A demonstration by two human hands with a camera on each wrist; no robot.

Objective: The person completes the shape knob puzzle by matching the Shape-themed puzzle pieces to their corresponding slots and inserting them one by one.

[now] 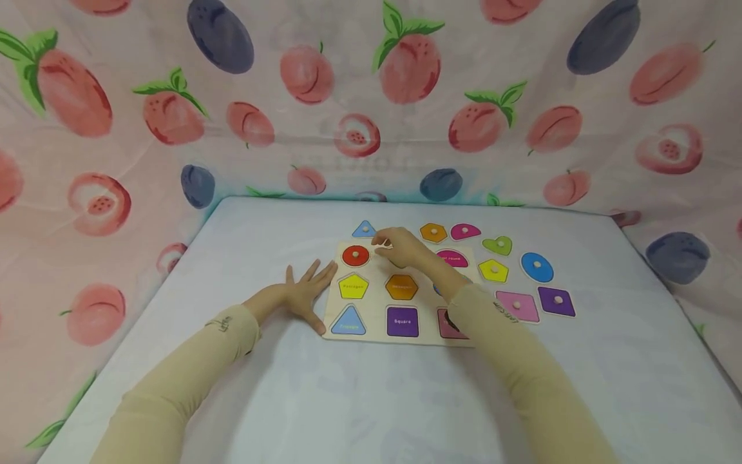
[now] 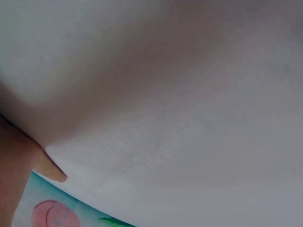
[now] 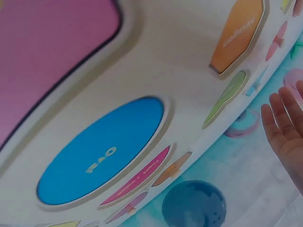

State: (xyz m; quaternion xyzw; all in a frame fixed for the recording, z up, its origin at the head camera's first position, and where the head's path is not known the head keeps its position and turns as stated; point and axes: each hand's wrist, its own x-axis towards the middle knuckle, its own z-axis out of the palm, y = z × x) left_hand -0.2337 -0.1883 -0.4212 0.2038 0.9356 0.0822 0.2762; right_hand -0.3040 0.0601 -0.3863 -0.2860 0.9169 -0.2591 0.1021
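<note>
A wooden shape puzzle board [image 1: 377, 327] lies flat on the table. My left hand [image 1: 303, 295] is spread at its left edge, fingers straight and touching the board. My right hand [image 1: 402, 246] hovers over the upper part of the board, just right of a red circle piece [image 1: 355, 256] that sits in the top left recess. In the right wrist view its fingers [image 3: 279, 111] look loosely bent, with nothing seen between them. The heart recess [image 3: 226, 98] is green and partly hidden by this hand in the head view. The left wrist view shows mostly table and a little of the left hand.
Several knobbed pieces lie behind and right of the board, among them a blue triangle [image 1: 364, 229], orange hexagon [image 1: 433, 232], green heart [image 1: 497, 245], blue oval [image 1: 537, 267] and purple square [image 1: 557, 301]. A fruit-patterned cloth [image 1: 359, 77] stands behind the table.
</note>
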